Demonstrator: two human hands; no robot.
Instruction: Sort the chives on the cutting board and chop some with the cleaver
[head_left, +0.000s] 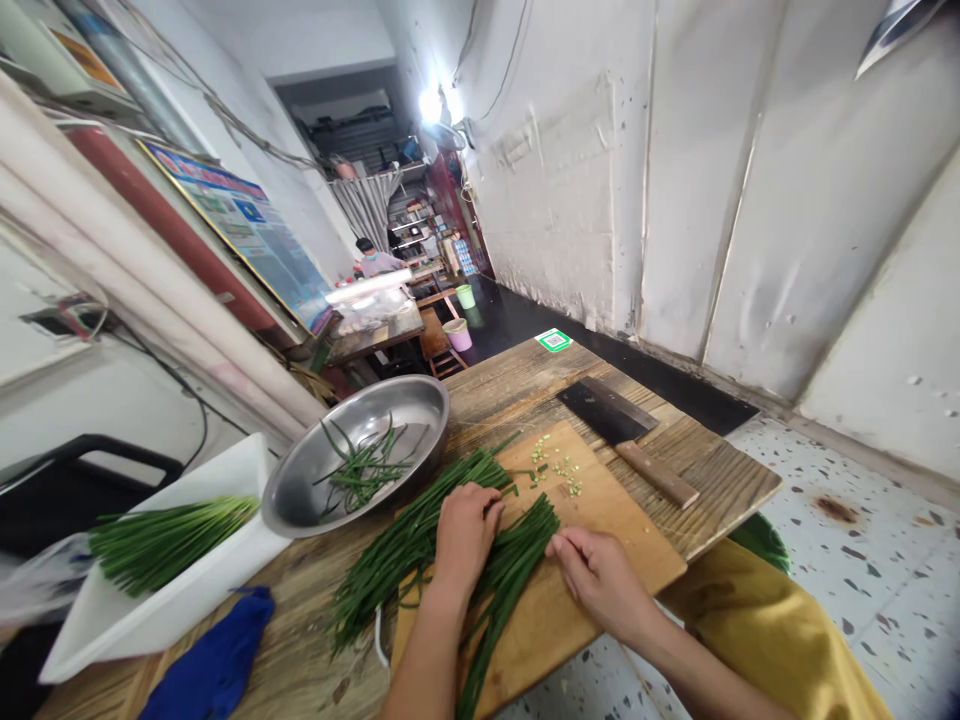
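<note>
Two bunches of long, thin, dark green stalks, chive-like, glossy, loose, no tie visible; larger bunch (420, 530) lies slantwise, upper ends on the wooden cutting board (630, 520), lower part spread past the board's left edge onto the tabletop (517, 390); stalks roughly parallel, a few strays poking out, middle partly covered; smaller bunch (517, 550) flat on the board, just right of the larger one, slanted too; upper right ends packed fairly even, lower part thinning into a narrow strand that runs down toward the near edge of view; stalks mostly straight, whole-looking, slight bend in the lower strand.
</note>
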